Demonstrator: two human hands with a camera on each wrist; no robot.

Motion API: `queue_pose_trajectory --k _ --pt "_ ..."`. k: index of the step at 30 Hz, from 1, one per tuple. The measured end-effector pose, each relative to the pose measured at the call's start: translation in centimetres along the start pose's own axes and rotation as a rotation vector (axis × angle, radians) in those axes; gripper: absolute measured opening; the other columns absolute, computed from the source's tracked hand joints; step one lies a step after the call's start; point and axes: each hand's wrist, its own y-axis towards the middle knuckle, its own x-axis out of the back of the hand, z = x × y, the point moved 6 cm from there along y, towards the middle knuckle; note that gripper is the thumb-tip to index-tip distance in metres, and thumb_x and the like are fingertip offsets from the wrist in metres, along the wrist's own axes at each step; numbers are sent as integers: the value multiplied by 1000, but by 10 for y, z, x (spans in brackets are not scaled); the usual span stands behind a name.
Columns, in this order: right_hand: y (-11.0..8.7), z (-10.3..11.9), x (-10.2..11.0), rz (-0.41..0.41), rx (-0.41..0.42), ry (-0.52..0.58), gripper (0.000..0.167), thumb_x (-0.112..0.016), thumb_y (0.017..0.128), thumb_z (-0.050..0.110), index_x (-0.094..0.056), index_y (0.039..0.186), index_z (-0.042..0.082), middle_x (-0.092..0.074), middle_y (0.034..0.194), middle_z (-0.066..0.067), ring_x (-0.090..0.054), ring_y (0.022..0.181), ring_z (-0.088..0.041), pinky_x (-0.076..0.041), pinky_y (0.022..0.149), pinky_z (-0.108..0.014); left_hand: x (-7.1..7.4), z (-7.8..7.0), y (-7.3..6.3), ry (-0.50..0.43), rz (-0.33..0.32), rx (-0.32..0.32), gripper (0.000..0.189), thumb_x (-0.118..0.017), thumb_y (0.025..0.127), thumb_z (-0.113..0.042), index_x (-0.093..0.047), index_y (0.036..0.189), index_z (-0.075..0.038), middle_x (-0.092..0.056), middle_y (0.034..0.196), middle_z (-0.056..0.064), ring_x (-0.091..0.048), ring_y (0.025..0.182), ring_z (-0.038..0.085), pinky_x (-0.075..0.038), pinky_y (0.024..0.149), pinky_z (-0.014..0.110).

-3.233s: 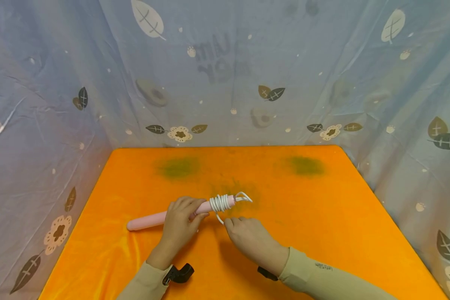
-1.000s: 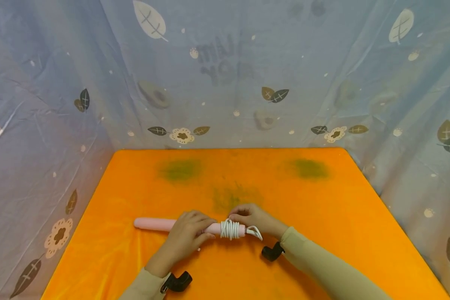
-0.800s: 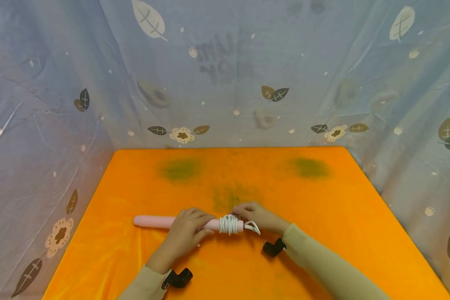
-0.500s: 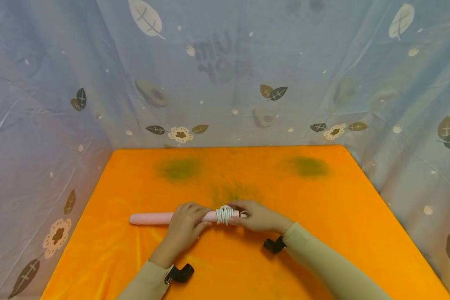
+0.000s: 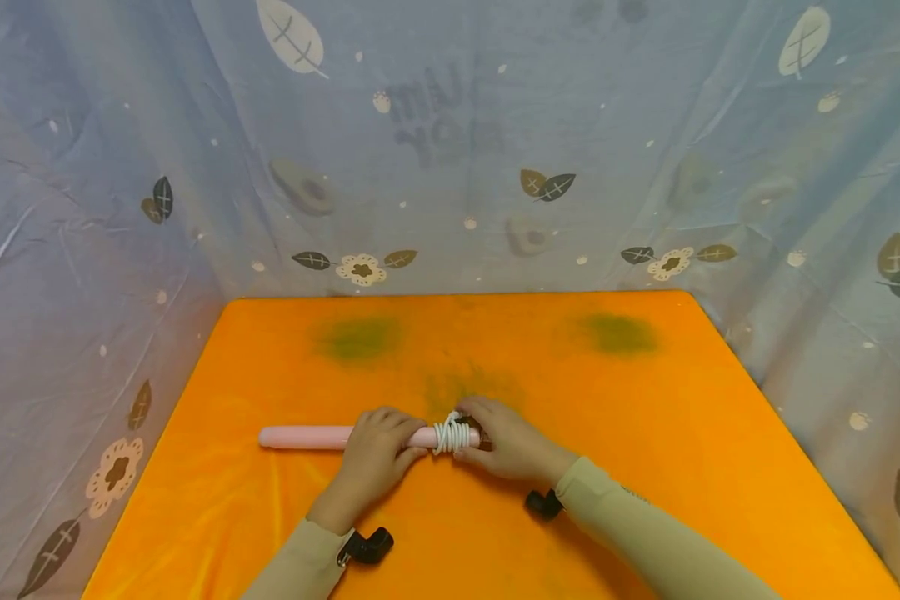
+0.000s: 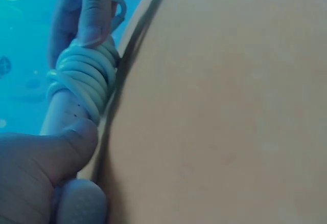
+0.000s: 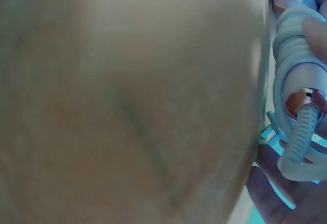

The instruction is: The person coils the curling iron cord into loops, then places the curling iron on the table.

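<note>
A slim pink hair iron (image 5: 303, 437) lies crosswise above the near part of the table, its bare rounded end pointing left. White cord (image 5: 452, 435) is wound in several turns around its right end. My left hand (image 5: 375, 454) grips the iron's middle, thumb on the near side. My right hand (image 5: 513, 443) curls about the right end, thumb and fingers pinching the wound cord (image 6: 84, 78). In the right wrist view, the ribbed base of the cord (image 7: 304, 124) leaves the iron's end and bends back in a loop. In the head view the right hand hides that loop.
The table has an orange cloth cover (image 5: 645, 467) with dark greenish patches. A grey-blue curtain (image 5: 450, 150) printed with leaves and flowers encloses the back and both sides. Black wrist cameras (image 5: 370, 546) sit under both cuffs.
My right hand drew the loose cord from the near side over behind the iron, then closed around the wound end. The iron turned from slanted to nearly level; my left hand kept its grip.
</note>
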Motion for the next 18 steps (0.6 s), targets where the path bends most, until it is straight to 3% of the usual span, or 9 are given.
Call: queue_pose_trajectory --k 4,7,13,18 --pt "1 0 2 17 -17 10 69 -65 91 46 -42 144 10 -44 143 -5 -46 126 -19 -40 102 -38 1 0 2 5 55 33 33 -73 87 -36 -71 115 -18 -65 106 -2 -55 102 23 -40 87 42" --pt "2 2 4 11 -8 13 71 -66 90 45 -40 145 9 -44 142 -5 -46 125 -18 -41 102 -37 3 0 2 0 56 37 35 -73 87 -36 -70 116 -16 -64 108 0 -55 104 24 -40 89 44" --pt "3 8 12 -58 35 -130 75 -65 91 47 -35 149 11 -39 148 -10 -46 128 -26 -42 101 -42 8 0 1 -15 20 24 42 -73 87 -37 -67 121 -13 -60 113 5 -52 109 29 -39 94 47" --pt "3 17 21 -117 28 -227 74 -56 93 54 -32 152 16 -35 151 -13 -48 126 -35 -40 102 -49 10 -1 2 -20 11 20 46 -73 86 -37 -65 123 -10 -59 117 7 -51 111 31 -38 95 50"
